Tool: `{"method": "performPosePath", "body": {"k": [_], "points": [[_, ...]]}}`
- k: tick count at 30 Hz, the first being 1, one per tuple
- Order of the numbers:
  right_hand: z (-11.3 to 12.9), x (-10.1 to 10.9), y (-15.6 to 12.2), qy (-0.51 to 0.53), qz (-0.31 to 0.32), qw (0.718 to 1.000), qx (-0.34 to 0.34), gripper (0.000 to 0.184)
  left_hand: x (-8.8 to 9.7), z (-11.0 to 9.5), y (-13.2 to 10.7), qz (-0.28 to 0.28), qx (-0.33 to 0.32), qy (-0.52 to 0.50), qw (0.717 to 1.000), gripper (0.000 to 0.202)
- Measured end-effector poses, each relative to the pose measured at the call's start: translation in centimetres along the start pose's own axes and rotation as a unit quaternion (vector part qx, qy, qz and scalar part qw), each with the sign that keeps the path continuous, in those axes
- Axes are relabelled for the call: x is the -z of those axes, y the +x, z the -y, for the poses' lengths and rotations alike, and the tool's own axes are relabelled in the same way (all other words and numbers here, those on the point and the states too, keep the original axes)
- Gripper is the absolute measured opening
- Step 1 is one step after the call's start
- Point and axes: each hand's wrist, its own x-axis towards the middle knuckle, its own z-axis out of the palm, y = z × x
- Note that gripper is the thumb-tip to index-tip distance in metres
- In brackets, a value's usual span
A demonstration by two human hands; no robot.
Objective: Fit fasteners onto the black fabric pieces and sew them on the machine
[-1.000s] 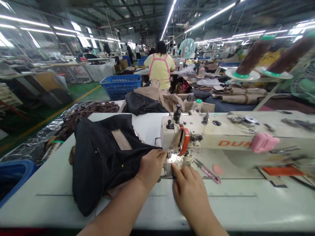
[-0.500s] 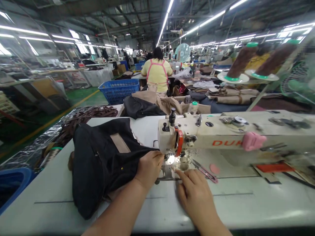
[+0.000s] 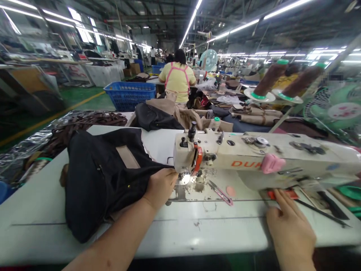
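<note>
My left hand [image 3: 161,188] is closed on the edge of a black fabric bag [image 3: 113,180], close beside the needle area of a white sewing machine [image 3: 217,150]. The bag spreads leftward over the table and bears a beige patch [image 3: 128,157] and a small brass-coloured stud. Farther right, my right hand [image 3: 293,227] reaches under the machine arm. Its fingers are stretched out, their tips resting on a flat red piece [image 3: 291,194], which they partly cover. Pink-handled thread snips [image 3: 222,194] and a round pink disc [image 3: 230,191] lie between the hands.
A pink block [image 3: 273,163] sticks to the machine arm. Brown thread cones [image 3: 270,77] stand behind it, near a green fan [image 3: 338,109]. Brown straps [image 3: 84,126] lie at left. A blue basket [image 3: 129,96] and a co-worker [image 3: 178,77] are ahead.
My right hand has moved from beside the needle plate to the red piece at right. My left hand keeps hold of the bag's edge. The view has turned slightly right.
</note>
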Motion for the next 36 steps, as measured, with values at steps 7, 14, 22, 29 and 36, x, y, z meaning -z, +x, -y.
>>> {"method": "performPosePath", "body": {"k": [7,14,22,29,36], "points": [[-0.6,-0.2,-0.8,-0.01,0.06,0.998,-0.012,0.046,-0.1,0.2,-0.4,0.006,-0.005,-0.013,1.0,0.019],[-0.6,-0.1,-0.7,-0.008,0.082,0.996,-0.022,0.048,0.0,0.2,-1.2,0.003,-0.016,-0.026,1.0,0.019],[0.1,0.3,-0.7,-0.007,0.087,0.995,-0.038,0.052,0.2,-0.4,-1.7,-0.001,-0.027,-0.032,0.999,0.02],[1.0,0.6,-1.1,0.047,-0.015,0.999,0.013,0.066,0.2,-0.4,-1.7,0.013,-0.017,-0.024,0.999,0.02],[2.2,1.6,-1.0,0.05,-0.032,0.998,-0.012,0.076,-0.1,-0.1,-1.4,0.023,-0.012,-0.016,1.0,0.022]]}}
